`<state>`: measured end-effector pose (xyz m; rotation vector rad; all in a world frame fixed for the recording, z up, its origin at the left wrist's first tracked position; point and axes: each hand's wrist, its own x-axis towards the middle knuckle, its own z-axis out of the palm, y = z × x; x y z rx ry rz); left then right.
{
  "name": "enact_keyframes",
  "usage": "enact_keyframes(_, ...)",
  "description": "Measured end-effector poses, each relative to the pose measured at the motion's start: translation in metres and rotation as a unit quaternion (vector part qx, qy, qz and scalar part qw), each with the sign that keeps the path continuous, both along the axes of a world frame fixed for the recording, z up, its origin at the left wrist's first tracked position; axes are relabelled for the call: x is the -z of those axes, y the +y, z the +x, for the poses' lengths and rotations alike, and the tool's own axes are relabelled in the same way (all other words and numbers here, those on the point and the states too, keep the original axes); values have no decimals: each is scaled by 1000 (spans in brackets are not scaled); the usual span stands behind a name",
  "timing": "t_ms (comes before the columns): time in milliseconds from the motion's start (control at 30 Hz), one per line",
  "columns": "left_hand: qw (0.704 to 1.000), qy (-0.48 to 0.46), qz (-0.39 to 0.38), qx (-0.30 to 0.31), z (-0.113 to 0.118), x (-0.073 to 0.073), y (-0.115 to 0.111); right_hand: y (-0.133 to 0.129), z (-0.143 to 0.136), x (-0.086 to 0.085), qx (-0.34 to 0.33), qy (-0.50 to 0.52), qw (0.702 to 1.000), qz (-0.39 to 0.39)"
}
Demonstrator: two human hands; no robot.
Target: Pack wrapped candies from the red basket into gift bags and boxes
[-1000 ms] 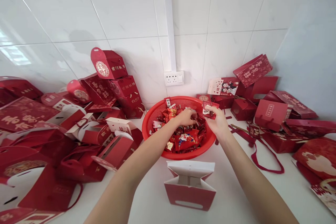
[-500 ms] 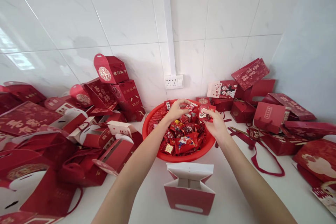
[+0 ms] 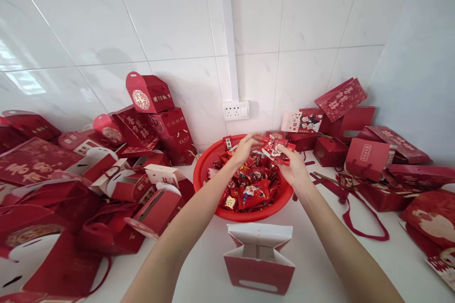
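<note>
Head view: the right hand (image 3: 295, 169) pinches red packets (image 3: 278, 150) above the red basket (image 3: 245, 216); the left hand (image 3: 243, 149) curls beside them, whether gripping one I cannot tell. The packets look light, soft, slick, best pinched mid-face. Wrapped sweets (image 3: 253, 194) crowd the basket; nearer, a paper box (image 3: 259, 271) stands open.
</note>
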<state>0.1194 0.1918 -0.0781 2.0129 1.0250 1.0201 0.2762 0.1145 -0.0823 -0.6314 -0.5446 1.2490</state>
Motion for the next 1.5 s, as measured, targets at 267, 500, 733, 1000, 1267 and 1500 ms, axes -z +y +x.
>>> enact_keyframes(267,973,228,37,-32,-4,21,1,-3,-1,-2,21,31,999,-5)
enact_keyframes(500,940,326,60,-87,-2,8,-11,-3,-1,-2,21,49,999,-4)
enact_keyframes(733,947,311,62,-54,-15,-5,-7,-3,-2,-2,13,60,998,2)
enact_keyframes(1000,964,251,74,-37,-17,-4,0,-1,-1,0,8,64,998,6)
enact_keyframes(1267,973,177,112,-94,-28,-9,5,3,4,2,5,61,998,-9)
enact_keyframes(1500,954,191,138,-184,-31,-7,2,-2,1,-3,10,65,998,-17)
